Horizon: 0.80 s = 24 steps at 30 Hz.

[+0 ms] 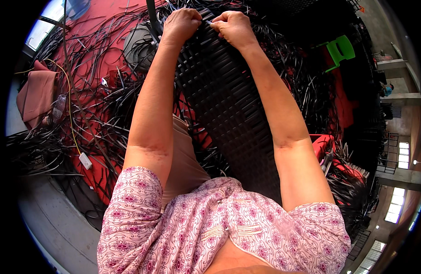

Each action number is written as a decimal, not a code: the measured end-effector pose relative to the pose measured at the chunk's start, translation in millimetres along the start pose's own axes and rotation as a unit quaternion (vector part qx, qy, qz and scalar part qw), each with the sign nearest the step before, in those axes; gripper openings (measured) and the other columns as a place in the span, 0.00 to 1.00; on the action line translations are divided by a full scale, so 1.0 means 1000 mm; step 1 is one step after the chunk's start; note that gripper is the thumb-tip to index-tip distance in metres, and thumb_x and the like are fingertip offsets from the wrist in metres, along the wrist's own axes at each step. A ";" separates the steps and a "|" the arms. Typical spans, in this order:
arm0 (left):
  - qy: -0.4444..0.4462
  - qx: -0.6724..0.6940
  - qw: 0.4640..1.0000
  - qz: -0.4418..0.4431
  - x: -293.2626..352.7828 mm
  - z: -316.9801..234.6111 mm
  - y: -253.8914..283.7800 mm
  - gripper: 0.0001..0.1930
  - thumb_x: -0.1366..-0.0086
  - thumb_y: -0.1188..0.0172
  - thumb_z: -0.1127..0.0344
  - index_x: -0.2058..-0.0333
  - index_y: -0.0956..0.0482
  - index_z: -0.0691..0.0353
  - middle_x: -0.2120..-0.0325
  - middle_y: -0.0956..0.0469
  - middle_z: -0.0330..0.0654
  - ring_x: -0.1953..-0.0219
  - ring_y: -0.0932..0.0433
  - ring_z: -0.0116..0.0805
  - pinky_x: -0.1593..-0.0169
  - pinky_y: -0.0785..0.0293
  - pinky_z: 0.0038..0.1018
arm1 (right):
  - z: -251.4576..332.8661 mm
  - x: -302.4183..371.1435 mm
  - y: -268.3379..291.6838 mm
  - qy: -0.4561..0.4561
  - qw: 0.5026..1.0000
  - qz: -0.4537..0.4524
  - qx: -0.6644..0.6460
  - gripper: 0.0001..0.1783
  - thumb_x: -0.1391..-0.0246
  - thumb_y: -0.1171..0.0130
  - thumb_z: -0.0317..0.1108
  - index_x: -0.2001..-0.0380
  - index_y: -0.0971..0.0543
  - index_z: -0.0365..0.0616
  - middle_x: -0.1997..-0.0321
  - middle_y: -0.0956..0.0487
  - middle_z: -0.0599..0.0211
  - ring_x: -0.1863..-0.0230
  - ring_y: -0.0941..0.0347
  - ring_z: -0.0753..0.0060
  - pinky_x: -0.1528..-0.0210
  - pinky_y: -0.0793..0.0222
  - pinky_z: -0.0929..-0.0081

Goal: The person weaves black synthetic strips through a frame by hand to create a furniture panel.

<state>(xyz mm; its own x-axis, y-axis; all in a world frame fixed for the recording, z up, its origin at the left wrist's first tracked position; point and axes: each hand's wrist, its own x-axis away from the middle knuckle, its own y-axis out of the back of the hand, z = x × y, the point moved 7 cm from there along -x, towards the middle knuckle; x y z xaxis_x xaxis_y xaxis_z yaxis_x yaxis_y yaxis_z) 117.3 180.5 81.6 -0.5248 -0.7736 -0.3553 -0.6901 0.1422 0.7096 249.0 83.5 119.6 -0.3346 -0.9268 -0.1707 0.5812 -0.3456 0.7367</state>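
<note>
A long panel of black woven plastic strips [222, 96] runs from my lap away to the top of the view. At its far end both my arms are stretched out, with the hands a short gap apart. My left hand [182, 24] is closed at the panel's far left edge; what lies inside its fingers is hidden. Across from it, my right hand [233, 28] pinches a thin strip, whose short end shows pale between thumb and forefinger. The weave's far edge lies partly behind the hands, and fine detail there is too small to tell.
Loose black strips [101, 105] lie tangled over the red floor covering [98, 34] on both sides. At left are a brownish-pink cloth [36, 96] and a yellow cord with a white socket block [85, 160]. A green chair [340, 50] stands at far right, and a red container [322, 144] beside my right arm.
</note>
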 end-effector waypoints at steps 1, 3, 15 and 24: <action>-0.006 0.004 1.000 -0.004 -0.001 0.001 -0.001 0.12 0.45 0.39 0.61 0.63 0.14 0.54 0.66 0.16 0.48 0.59 0.18 0.47 0.52 0.24 0.38 | -0.001 -0.002 -0.003 0.002 1.000 0.001 0.011 0.09 0.48 0.32 0.33 0.66 0.14 0.40 0.74 0.16 0.66 0.76 0.21 0.82 0.69 0.24 0.83; 0.001 -0.003 1.000 -0.001 -0.003 0.002 -0.004 0.12 0.44 0.41 0.62 0.63 0.13 0.50 0.64 0.16 0.46 0.57 0.18 0.47 0.50 0.24 0.38 | -0.001 -0.005 -0.006 0.017 0.999 -0.009 0.028 0.09 0.49 0.32 0.33 0.67 0.14 0.40 0.74 0.16 0.65 0.76 0.21 0.81 0.69 0.24 0.82; 0.022 0.039 0.999 0.030 -0.005 0.006 -0.009 0.14 0.43 0.38 0.63 0.59 0.14 0.58 0.64 0.16 0.48 0.58 0.17 0.43 0.51 0.24 0.34 | 0.007 -0.002 -0.016 0.044 0.994 -0.089 0.044 0.09 0.55 0.30 0.39 0.70 0.13 0.48 0.69 0.16 0.55 0.63 0.18 0.52 0.56 0.23 0.63; 0.084 0.164 0.982 0.029 -0.004 0.021 -0.012 0.13 0.43 0.34 0.63 0.60 0.13 0.59 0.67 0.15 0.43 0.65 0.17 0.30 0.56 0.24 0.27 | 0.023 0.009 -0.017 0.079 0.981 -0.139 0.111 0.08 0.52 0.31 0.37 0.69 0.14 0.47 0.70 0.16 0.57 0.66 0.17 0.57 0.59 0.22 0.65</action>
<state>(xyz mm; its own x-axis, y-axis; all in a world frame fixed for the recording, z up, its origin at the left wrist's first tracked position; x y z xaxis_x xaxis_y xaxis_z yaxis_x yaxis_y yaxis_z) 117.1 194.7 61.0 -0.4973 -0.8455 -0.1944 -0.7990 0.3590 0.4825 219.2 84.0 120.7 -0.3277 -0.8182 -0.4725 0.3019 -0.5645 0.7682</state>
